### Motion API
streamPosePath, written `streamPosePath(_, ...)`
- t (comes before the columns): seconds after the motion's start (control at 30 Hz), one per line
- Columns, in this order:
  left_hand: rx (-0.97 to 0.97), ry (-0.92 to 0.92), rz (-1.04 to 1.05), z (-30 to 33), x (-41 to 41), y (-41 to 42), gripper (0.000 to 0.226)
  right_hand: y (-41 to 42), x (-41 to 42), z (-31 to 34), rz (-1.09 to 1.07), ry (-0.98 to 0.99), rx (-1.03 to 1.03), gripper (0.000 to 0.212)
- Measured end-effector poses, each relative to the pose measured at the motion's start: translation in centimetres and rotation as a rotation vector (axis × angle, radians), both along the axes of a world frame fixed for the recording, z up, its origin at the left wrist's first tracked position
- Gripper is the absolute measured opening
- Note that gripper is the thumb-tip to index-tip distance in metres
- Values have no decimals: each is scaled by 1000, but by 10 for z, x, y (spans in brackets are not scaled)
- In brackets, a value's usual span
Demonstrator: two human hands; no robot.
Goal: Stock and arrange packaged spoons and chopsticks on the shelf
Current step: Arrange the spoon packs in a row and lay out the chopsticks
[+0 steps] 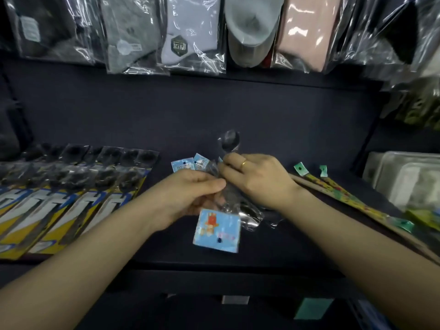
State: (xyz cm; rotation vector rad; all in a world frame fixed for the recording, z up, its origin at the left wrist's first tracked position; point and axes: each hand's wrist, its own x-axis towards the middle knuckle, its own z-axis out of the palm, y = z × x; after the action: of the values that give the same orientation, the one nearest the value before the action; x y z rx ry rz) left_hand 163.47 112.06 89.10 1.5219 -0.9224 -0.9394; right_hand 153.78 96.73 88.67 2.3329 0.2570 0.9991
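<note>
**Sorting a handful of spoon packs over the dark shelf**

Far left on the shelf (pixel 262 110), a row of yellow-and-blue spoon packs (pixel 71 198) lies fanned side by side, already laid out, by the look of it, so every card shows.

In the middle the left hand (pixel 190 194) has its fingers curled round a bunch of clear-wrapped spoons (pixel 228 203), thumb pressed on top, probably to keep the slippery sleeves together. A blue header card (pixel 217 231) hangs below the hand; two more stick up behind.

The right hand (pixel 257 177), a ring on one finger, pinches one spoon in that bunch, its bowl (pixel 229 139) poking up beyond. I'd guess it is being drawn out for placing.

Further right, chopstick packs (pixel 352 198) with green tabs lie slanted on the shelf. Bagged socks (pixel 190 32) hang above.
</note>
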Motion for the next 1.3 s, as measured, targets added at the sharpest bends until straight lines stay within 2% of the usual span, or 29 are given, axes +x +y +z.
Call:
streamPosePath(0.07, -38, 6, 20, -5, -4, -2, 12, -6, 0, -7, 55, 39, 142, 29)
streamPosePath(0.13, -67, -58, 44, -10, -8, -4, 9, -10, 0, -10, 98, 42, 444, 42)
streamPosePath(0.2, -94, -186, 73, -14, -9, -6, 5, -13, 2, -7, 104, -17, 935, 55)
streamPosePath(0.23, -103, -250, 87, -16, -9, -6, 8, -13, 2, -2, 142, -56, 1266, 55)
streamPosePath(0.3, -113, -329, 85, -19, -10, -7, 12, -12, 1, 13, 278, -61, 1969, 35)
streamPosePath(0.33, -110, -363, 68, -19, -11, -7, 15, -13, 1, 17, 335, -15, 2163, 22)
streamPosePath(0.37, -99, -398, 46, -20, -13, -7, 18, -14, 0, 20, 344, 49, 2197, 15)
streamPosePath(0.43, -68, -460, 12, -21, -15, -8, 22, -14, 0, 19, 308, 89, 2069, 17)
streamPosePath(0.57, -74, -494, 10, -24, -20, -6, 17, -15, 4, 16, 248, 25, 1975, 18)
streamPosePath(0.67, -111, -471, 68, -27, -24, 2, 15, -15, 5, 17, 215, 3, 2030, 18)
streamPosePath(0.8, -111, -379, 57, -31, -25, 8, 12, -9, 8, 19, 374, 36, 2218, 25)
streamPosePath(0.93, -9, -319, -60, -26, -22, 9, 12, -2, 12, 21, 329, 51, 2061, 21)
streamPosePath(1.1, -178, -164, 218, 0, -8, -16, 11, 7, 13, 25, 345, 81, 1906, 16)
streamPosePath(1.17, -202, -188, 267, 6, -5, -26, 14, 11, 12, 25, 321, 101, 1843, 16)
streamPosePath(1.3, -170, -255, 196, 6, -8, -30, 22, 8, 6, 27, 283, 129, 1788, 14)
